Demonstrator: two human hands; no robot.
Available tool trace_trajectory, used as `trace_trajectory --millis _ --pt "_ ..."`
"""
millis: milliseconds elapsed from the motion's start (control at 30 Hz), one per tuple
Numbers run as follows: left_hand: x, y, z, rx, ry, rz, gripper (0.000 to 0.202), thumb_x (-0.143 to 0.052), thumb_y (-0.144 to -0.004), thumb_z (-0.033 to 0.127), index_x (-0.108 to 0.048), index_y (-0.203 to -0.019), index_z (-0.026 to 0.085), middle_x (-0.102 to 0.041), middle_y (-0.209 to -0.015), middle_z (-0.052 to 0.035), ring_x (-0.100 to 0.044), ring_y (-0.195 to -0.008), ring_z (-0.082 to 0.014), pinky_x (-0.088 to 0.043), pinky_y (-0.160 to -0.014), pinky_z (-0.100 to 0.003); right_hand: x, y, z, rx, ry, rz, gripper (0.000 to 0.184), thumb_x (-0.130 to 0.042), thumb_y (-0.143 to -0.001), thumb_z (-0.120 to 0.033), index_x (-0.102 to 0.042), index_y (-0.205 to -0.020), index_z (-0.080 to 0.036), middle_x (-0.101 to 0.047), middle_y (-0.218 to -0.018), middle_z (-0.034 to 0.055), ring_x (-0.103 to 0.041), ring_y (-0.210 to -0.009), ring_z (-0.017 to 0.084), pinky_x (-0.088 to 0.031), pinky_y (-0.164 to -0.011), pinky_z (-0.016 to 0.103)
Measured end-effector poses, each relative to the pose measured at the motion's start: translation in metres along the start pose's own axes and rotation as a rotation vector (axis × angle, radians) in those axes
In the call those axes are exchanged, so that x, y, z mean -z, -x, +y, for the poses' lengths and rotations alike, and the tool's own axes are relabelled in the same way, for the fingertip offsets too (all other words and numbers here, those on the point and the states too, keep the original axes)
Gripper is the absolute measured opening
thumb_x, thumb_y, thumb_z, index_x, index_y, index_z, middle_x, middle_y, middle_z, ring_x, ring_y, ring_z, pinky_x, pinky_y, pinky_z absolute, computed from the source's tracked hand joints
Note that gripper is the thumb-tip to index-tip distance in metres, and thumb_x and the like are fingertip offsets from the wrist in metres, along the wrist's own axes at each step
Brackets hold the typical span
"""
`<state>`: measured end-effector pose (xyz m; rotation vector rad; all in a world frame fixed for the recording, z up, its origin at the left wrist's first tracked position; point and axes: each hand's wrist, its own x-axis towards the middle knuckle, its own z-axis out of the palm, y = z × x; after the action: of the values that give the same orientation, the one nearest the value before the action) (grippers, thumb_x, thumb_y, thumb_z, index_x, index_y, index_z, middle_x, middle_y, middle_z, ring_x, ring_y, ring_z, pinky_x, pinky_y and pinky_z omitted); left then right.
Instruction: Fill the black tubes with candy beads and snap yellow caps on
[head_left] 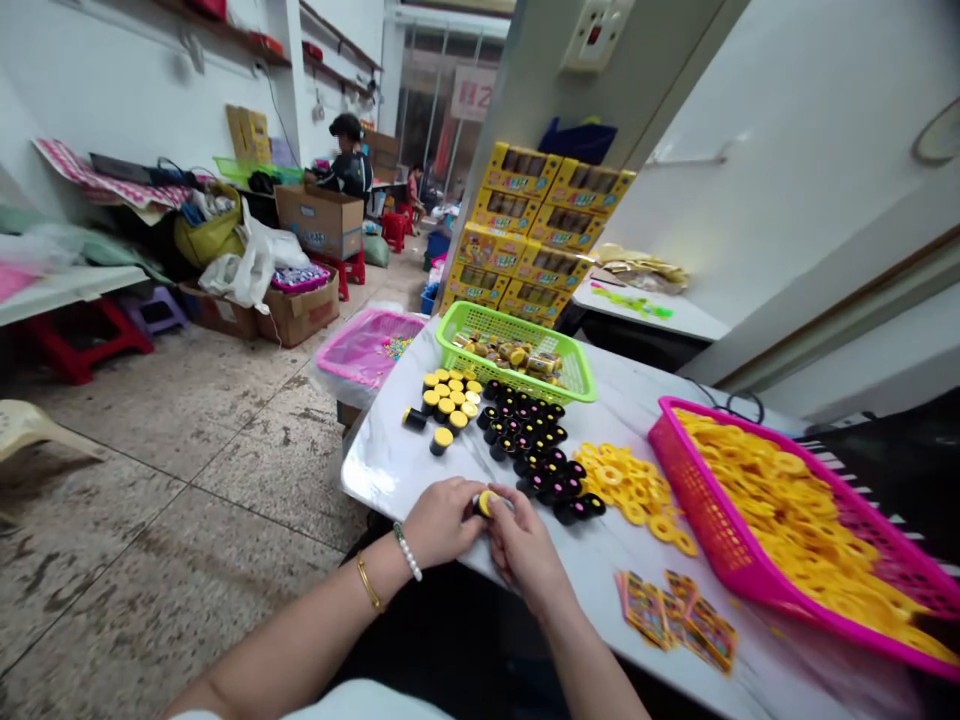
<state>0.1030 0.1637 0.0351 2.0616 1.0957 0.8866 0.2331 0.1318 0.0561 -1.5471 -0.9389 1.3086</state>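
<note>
My left hand and my right hand meet at the near edge of the white table, both closed round one small black tube with a yellow cap. Just beyond them stands a cluster of open black tubes. Further left are several black tubes with yellow caps. A loose pile of yellow rings lies to the right of my hands. A bead bracelet and a gold bangle sit on my left wrist.
A pink basket full of yellow rings fills the right side. A green basket with small wrapped items stands at the back. Printed cards lie near the front edge. Yellow boxes are stacked behind. Another person sits far off.
</note>
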Motion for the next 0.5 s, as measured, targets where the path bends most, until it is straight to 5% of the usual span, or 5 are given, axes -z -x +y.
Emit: trace_trajectory --millis 133,233,367,500 --pt "-0.001 -0.002 0.001 0.125 -0.021 0.102 0.024 -0.064 -0.072 0.011 -0.064 -0.094 0.017 -0.061 -0.069 0.0011 -0.058 -0.065 -0.0153 -0.045 -0.065 -0.025 0.005 0.022 0.006 0.064 -0.077 0.023 0.075 -0.064 -0.073 -0.066 -0.043 -0.125 -0.017 -0.045 -0.049 -0.0118 -0.038 -0.037 0.007 -0.022 -0.034 0.015" --pt "-0.006 -0.007 0.002 0.234 -0.068 0.160 0.021 -0.062 -0.074 0.012 -0.060 -0.095 0.017 -0.059 -0.063 0.0023 -0.059 -0.062 -0.0165 -0.044 -0.064 -0.027 0.028 0.047 0.016 0.029 -0.042 -0.041 0.065 -0.060 -0.079 -0.063 -0.048 -0.124 -0.017 -0.045 -0.051 -0.0103 -0.039 -0.038 0.008 -0.023 -0.037 0.017" --pt "-0.014 -0.022 0.009 0.325 -0.139 0.200 0.028 -0.061 -0.079 0.014 -0.054 -0.105 0.017 -0.060 -0.062 0.0028 -0.063 -0.064 -0.0186 -0.044 -0.065 -0.028 0.077 0.074 0.022 0.104 0.179 -0.025 0.049 -0.059 -0.082 -0.059 -0.064 -0.106 -0.017 -0.050 -0.055 -0.0050 -0.049 -0.045 0.011 -0.038 -0.044 0.023" --pt "-0.010 -0.022 0.019 0.373 -0.012 0.292 0.036 -0.062 -0.082 0.026 -0.045 -0.114 0.018 -0.068 -0.075 0.0006 -0.064 -0.057 -0.0148 -0.047 -0.059 -0.025 0.144 0.076 0.029 0.290 0.437 0.181 0.041 -0.057 -0.084 -0.055 -0.070 -0.103 -0.021 -0.062 -0.060 0.0004 -0.057 -0.048 0.015 -0.045 -0.046 0.025"
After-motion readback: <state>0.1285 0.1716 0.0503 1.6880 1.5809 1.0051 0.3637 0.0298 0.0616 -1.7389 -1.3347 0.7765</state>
